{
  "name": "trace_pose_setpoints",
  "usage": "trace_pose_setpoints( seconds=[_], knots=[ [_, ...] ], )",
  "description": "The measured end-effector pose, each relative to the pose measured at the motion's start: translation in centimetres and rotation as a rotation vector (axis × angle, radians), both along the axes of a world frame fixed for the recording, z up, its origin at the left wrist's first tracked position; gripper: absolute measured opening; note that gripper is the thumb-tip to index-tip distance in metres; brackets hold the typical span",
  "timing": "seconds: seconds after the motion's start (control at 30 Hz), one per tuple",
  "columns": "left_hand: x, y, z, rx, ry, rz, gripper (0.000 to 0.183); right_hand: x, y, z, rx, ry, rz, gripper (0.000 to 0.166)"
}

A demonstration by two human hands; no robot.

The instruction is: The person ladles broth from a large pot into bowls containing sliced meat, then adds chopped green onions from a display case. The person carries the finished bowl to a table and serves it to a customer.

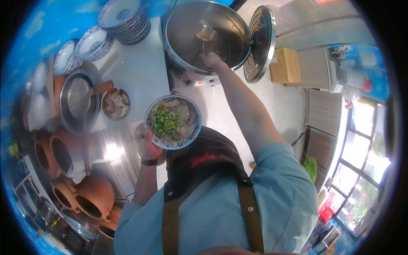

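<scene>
My left hand [151, 148] grips the rim and side of a blue-and-white patterned bowl [188, 140] in front of my apron. Sliced meat [188, 116] lies in the bowl, under and beside a heap of chopped green onion [165, 120]. My right hand [211, 60] reaches over the near rim of a large steel stockpot [244, 38] and is closed around the handle of a metal ladle [207, 33]. The ladle's cup is inside the pot and appears to hold some broth. How deep the liquid in the pot stands is hard to tell.
On the white counter [140, 67] stand stacked bowls [130, 28], a round metal pan [65, 105] and a bowl of pale meat pieces [116, 105]. A pot lid [259, 44] leans right of the stockpot. Clay pots [95, 199] sit at lower left, a cardboard box [285, 65] at right.
</scene>
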State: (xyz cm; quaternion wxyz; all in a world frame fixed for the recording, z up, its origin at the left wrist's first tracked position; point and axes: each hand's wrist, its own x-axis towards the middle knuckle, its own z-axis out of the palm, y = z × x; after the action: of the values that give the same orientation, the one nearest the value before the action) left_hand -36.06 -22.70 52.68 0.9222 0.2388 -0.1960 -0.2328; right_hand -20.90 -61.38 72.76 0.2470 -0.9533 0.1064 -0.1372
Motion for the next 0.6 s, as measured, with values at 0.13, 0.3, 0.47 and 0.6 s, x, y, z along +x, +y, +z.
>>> trace_pose_setpoints(
  seconds=[0.13, 0.3, 0.47, 0.6],
  knots=[
    [-1.8, -3.2, 5.1, 0.068, 0.068, 0.056, 0.072, -0.7, -3.3, -2.3, 1.652, -0.026, -0.184, 0.02],
    [7.0, -3.7, 3.4, 0.037, 0.202, 0.041, 0.073, 2.4, -6.7, -6.4, 1.601, 0.08, -0.311, 0.013],
    [7.8, -4.6, 4.8, 0.047, 0.252, 0.079, 0.07, -0.4, -9.7, -5.6, 0.772, 0.159, -0.249, 0.011],
    [7.8, -4.4, 5.7, 0.012, 0.292, 0.071, 0.07, 1.0, -9.4, -8.4, 0.328, 0.093, -0.325, 0.021]
  ],
)
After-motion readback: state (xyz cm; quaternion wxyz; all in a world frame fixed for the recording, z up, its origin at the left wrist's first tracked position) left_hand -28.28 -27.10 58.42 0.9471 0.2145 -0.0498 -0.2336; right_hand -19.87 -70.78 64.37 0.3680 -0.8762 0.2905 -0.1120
